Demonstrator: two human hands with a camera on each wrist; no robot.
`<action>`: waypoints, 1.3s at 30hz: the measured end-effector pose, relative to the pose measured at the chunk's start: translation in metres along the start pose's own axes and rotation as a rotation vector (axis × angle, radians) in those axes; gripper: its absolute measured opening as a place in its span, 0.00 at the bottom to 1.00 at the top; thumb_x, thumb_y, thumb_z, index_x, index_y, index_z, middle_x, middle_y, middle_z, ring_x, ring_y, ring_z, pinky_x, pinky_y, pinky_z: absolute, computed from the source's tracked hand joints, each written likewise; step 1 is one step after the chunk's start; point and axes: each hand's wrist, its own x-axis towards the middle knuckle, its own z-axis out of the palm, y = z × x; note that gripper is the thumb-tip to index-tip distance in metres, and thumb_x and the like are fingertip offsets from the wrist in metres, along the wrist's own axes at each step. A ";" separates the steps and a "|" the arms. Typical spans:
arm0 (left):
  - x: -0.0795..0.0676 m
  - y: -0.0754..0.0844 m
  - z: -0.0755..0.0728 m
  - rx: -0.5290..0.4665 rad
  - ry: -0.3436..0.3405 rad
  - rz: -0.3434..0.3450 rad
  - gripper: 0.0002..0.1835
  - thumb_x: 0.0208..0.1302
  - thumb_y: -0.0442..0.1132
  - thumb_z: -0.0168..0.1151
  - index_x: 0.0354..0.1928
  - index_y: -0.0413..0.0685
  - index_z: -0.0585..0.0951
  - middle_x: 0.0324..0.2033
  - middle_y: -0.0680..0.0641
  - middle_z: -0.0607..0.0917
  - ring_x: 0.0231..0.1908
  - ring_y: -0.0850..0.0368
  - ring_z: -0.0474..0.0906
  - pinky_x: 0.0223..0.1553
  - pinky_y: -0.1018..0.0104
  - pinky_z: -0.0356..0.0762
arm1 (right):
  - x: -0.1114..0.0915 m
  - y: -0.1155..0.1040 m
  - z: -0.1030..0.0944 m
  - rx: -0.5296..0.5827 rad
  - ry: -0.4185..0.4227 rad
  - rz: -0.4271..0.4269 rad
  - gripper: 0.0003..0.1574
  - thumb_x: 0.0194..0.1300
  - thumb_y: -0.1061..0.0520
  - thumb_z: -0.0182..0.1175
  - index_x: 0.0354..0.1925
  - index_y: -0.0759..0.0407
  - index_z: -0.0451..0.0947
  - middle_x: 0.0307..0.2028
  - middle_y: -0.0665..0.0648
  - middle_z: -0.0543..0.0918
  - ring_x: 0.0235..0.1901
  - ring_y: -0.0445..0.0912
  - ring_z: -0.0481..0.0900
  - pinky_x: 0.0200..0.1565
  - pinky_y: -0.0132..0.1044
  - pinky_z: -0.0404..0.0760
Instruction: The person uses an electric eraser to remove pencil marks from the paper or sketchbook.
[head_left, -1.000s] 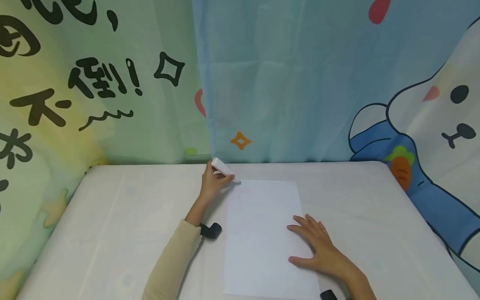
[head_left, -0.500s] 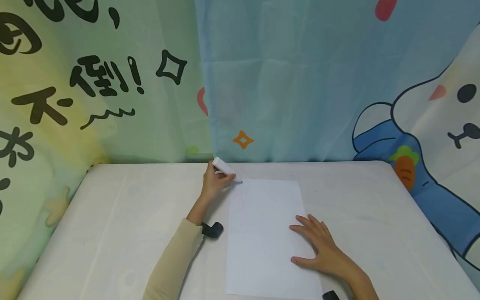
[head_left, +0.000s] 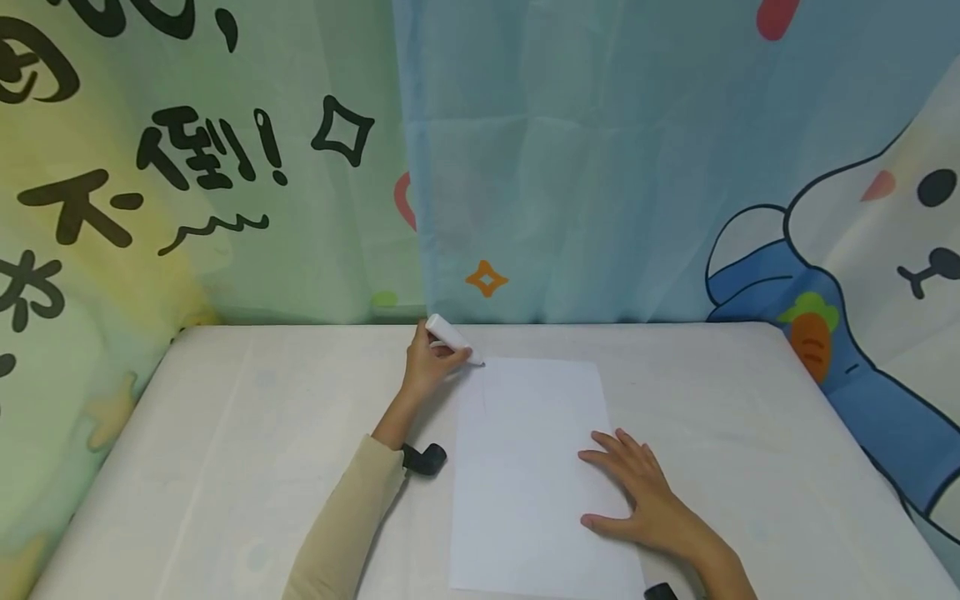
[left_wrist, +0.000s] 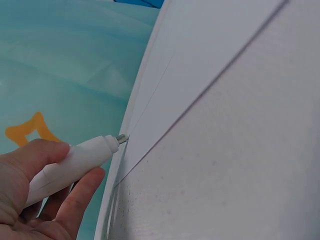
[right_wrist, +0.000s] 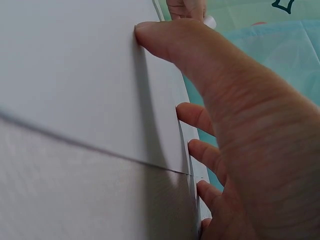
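Note:
My left hand [head_left: 429, 367] pinches a thick white pen [left_wrist: 82, 165] between thumb and fingers. Its narrow grey metal tip points at the top left corner of a white sheet of paper [head_left: 532, 467], right at the surface. From near that tip a faint thin line [left_wrist: 159, 80] runs across the sheet in the left wrist view. My right hand [head_left: 637, 492] rests over the sheet's right edge with fingers spread, its thumb [right_wrist: 160, 39] reaching onto the paper. In the right wrist view the fingertips meet the surface along that side.
A white-covered table [head_left: 225, 467] lies under the sheet, its far edge just beyond the left hand. Behind stands a printed curtain [head_left: 570, 167] with a cartoon rabbit. Each wrist carries a black camera mount, the left one [head_left: 426, 460] beside the paper.
The whole head view has shifted slightly. Both hands, the pen and the paper keep almost the same places relative to each other.

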 end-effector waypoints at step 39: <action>0.000 -0.003 0.003 0.018 0.015 0.066 0.27 0.54 0.28 0.67 0.53 0.28 0.65 0.44 0.29 0.78 0.42 0.33 0.81 0.45 0.53 0.81 | -0.001 0.003 0.003 -0.018 0.046 -0.062 0.42 0.49 0.46 0.73 0.61 0.49 0.71 0.67 0.61 0.64 0.70 0.63 0.48 0.68 0.63 0.35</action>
